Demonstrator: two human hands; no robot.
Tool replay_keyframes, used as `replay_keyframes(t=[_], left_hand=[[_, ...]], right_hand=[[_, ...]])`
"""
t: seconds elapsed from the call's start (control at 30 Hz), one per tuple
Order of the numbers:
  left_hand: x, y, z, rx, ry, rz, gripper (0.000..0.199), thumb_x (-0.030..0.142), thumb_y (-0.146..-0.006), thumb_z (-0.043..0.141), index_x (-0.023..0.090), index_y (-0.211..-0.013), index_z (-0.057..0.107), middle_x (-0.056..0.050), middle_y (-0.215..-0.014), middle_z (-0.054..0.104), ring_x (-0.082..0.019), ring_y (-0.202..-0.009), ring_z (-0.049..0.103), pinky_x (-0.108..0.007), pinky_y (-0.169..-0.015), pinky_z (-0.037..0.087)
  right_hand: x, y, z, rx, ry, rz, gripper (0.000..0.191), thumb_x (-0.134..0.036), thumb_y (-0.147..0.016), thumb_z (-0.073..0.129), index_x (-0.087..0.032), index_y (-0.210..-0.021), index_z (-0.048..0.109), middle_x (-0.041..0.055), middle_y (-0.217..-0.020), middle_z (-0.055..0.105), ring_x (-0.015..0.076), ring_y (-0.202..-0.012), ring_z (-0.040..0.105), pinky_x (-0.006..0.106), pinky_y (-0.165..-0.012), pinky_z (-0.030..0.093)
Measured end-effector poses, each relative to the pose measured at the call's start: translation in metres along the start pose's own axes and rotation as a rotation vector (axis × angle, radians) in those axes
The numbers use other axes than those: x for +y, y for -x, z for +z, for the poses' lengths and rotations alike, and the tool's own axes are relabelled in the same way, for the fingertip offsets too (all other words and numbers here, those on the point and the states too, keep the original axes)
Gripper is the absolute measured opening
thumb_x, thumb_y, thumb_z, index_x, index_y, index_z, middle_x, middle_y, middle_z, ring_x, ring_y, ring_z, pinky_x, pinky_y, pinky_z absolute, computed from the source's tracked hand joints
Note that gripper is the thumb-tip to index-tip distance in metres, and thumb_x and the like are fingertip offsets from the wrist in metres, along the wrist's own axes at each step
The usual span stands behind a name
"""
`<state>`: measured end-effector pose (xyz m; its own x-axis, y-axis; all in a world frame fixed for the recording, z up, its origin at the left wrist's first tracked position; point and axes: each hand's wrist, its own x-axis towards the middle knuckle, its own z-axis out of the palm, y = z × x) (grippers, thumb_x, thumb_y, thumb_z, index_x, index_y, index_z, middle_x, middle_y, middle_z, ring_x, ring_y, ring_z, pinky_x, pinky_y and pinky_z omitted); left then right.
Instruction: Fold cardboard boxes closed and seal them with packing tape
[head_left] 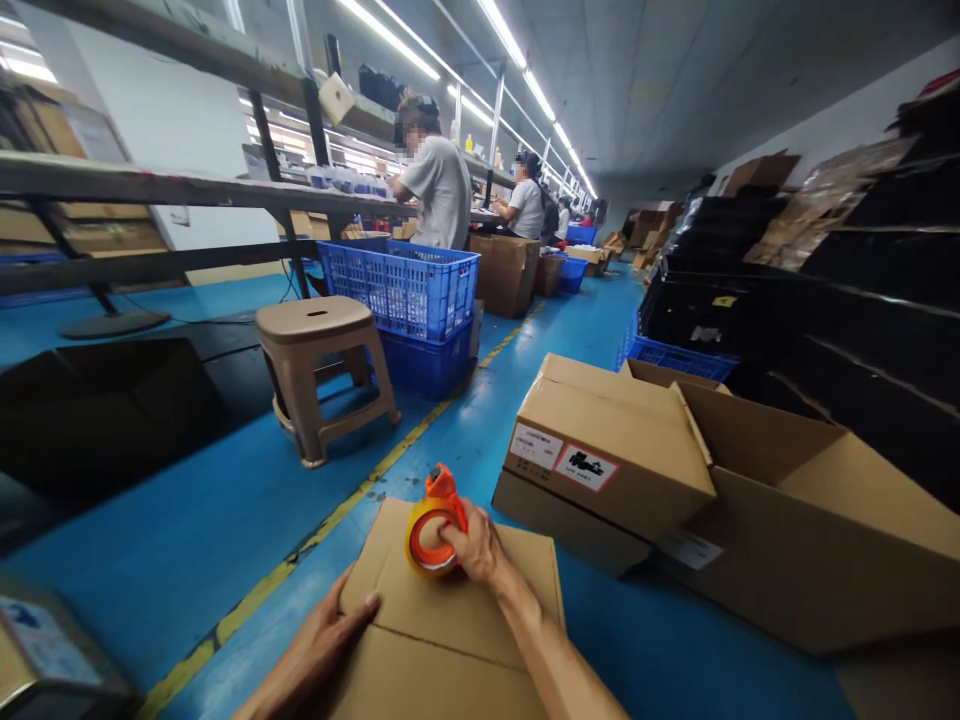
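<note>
A closed cardboard box stands right in front of me on the blue floor. My right hand grips an orange tape dispenser and holds it against the box's top near the far edge. My left hand lies flat on the box's left side, fingers spread near the flap seam.
An open cardboard box with a labelled flap lies to the right. A beige plastic stool and stacked blue crates stand ahead on the left. Two people work at a long bench. Black stacks line the right wall. A yellow line crosses the floor.
</note>
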<state>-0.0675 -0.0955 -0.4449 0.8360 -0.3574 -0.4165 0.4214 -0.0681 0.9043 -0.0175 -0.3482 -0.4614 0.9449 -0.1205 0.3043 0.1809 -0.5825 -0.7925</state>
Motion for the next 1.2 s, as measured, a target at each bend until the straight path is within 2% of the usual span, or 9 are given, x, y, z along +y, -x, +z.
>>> replay_keyframes(t=[0.2,0.37,0.53,0.6,0.77,0.87,0.97,1.07,1.2], left_hand=[[-0.024,0.005,0.000,0.228,-0.240,0.025,0.108,0.081,-0.079,0.061,0.023,-0.162,0.026,-0.012,-0.129,0.076,-0.038,-0.115,0.073,-0.051,-0.091,0.065],[-0.028,0.000,-0.006,0.273,-0.407,0.154,0.092,0.076,-0.087,0.053,0.023,-0.160,0.036,-0.012,-0.147,0.064,-0.036,-0.136,0.059,-0.052,-0.112,0.054],[-0.029,0.008,-0.005,0.281,-0.534,0.143,0.083,0.072,-0.097,0.038,0.021,-0.162,0.033,-0.011,-0.164,0.043,-0.032,-0.151,0.042,-0.053,-0.126,0.035],[-0.028,0.012,-0.005,0.283,-0.598,0.112,0.082,0.071,-0.099,0.030,0.019,-0.163,0.030,-0.011,-0.167,0.038,-0.032,-0.153,0.038,-0.055,-0.129,0.029],[-0.033,0.017,-0.006,0.280,-0.671,0.118,0.076,0.067,-0.102,0.024,0.021,-0.163,0.031,-0.010,-0.165,0.040,-0.029,-0.152,0.041,-0.052,-0.128,0.032],[-0.032,0.020,-0.003,0.455,-0.695,0.211,0.068,0.062,-0.102,0.034,0.022,-0.155,0.044,-0.013,-0.162,0.048,-0.030,-0.150,0.044,-0.054,-0.126,0.035],[-0.013,0.030,0.011,0.601,-0.584,0.337,0.051,0.061,-0.100,0.042,0.025,-0.126,0.066,-0.011,-0.134,0.069,-0.029,-0.124,0.062,-0.046,-0.109,0.049],[0.015,0.040,0.030,0.358,-0.269,0.237,0.053,0.070,-0.095,0.047,0.023,-0.093,0.071,-0.005,-0.091,0.073,-0.022,-0.083,0.063,-0.031,-0.074,0.049],[0.027,0.040,0.044,0.101,0.172,-0.008,0.063,0.082,-0.075,0.065,0.019,-0.071,0.062,0.003,-0.061,0.056,-0.012,-0.054,0.044,-0.025,-0.052,0.029]], right_hand=[[-0.017,-0.002,0.010,-0.062,-0.010,0.055,0.019,-0.030,-0.078,0.063,-0.023,-0.096,0.065,0.0105,-0.098,0.077,0.0285,-0.099,0.070,0.049,-0.100,0.055],[-0.051,0.019,-0.028,-0.167,-0.032,0.106,0.043,-0.025,-0.071,0.064,-0.025,-0.114,0.065,0.0041,-0.098,0.079,0.0225,-0.085,0.073,0.034,-0.076,0.059],[-0.074,0.049,-0.064,-0.317,-0.058,0.111,0.064,-0.032,-0.065,0.075,-0.023,-0.128,0.066,0.0103,-0.123,0.077,0.0282,-0.111,0.074,0.038,-0.096,0.062],[-0.068,0.060,-0.065,-0.358,-0.029,0.019,0.066,-0.035,-0.069,0.075,-0.025,-0.133,0.065,0.0108,-0.127,0.076,0.0284,-0.115,0.073,0.037,-0.099,0.061],[-0.036,0.077,-0.049,-0.361,0.152,-0.113,0.062,-0.035,-0.074,0.076,-0.034,-0.136,0.065,0.0047,-0.105,0.078,0.0250,-0.092,0.078,0.030,-0.078,0.065],[-0.014,0.082,-0.041,-0.393,0.215,-0.189,0.065,-0.032,-0.076,0.072,-0.037,-0.140,0.061,0.0032,-0.098,0.076,0.0241,-0.083,0.077,0.028,-0.067,0.063],[0.001,0.088,-0.034,-0.355,0.241,-0.229,0.068,-0.030,-0.076,0.068,-0.035,-0.143,0.058,0.0065,-0.105,0.075,0.0266,-0.084,0.077,0.030,-0.063,0.063],[0.005,0.094,-0.028,-0.296,0.232,-0.241,0.068,-0.033,-0.077,0.066,-0.033,-0.145,0.056,0.0091,-0.110,0.074,0.0289,-0.088,0.077,0.032,-0.064,0.063],[0.003,0.098,-0.026,-0.228,0.294,-0.245,0.064,-0.044,-0.082,0.065,-0.031,-0.144,0.058,0.0104,-0.107,0.076,0.0309,-0.088,0.078,0.035,-0.065,0.064]])
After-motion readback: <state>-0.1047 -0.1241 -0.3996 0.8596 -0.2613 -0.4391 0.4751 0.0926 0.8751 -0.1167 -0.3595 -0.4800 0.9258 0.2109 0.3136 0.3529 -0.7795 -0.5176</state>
